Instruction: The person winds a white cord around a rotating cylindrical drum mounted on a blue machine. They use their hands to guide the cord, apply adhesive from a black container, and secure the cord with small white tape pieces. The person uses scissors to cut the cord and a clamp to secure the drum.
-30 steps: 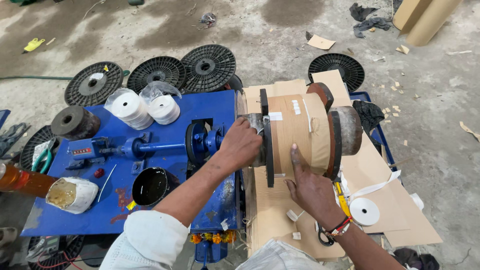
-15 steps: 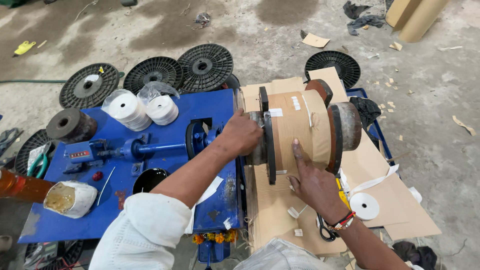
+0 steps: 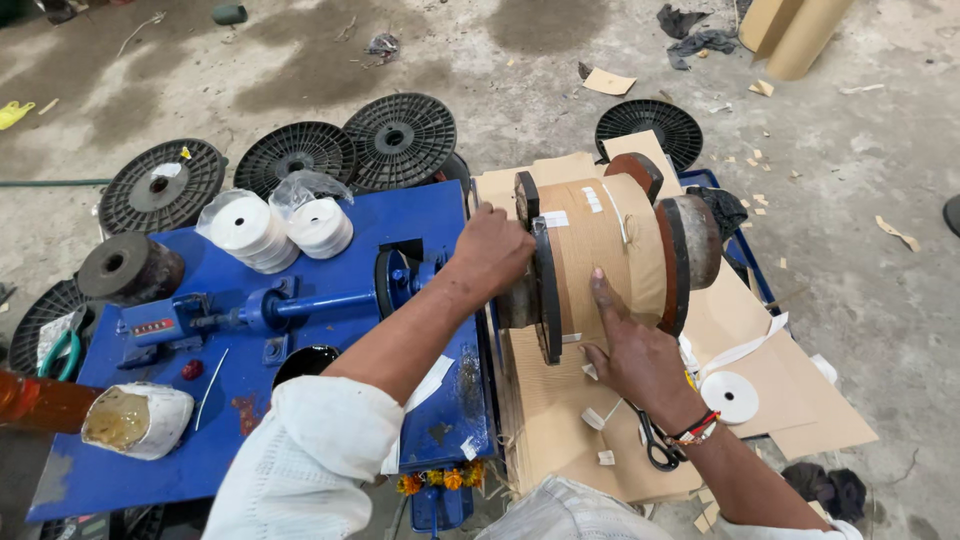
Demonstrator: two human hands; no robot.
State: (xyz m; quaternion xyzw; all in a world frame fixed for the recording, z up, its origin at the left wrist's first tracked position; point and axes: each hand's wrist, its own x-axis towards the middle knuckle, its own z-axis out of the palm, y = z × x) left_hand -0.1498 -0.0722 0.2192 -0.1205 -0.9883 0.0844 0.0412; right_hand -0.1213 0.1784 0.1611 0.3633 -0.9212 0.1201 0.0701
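Brown paper-wrapped coil [image 3: 610,250], seemingly unmoved.

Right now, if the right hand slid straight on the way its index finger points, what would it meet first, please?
The right hand already presses its fingertips on the brown paper-wrapped drum. Going straight on, it would probably just travel up that paper; nothing else shows in that line.

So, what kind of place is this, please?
Probably a small winding workshop. A blue machine table stands on a stained concrete floor, with black plastic spools lying about. The left hand and right hand rest on a paper-wrapped coil.
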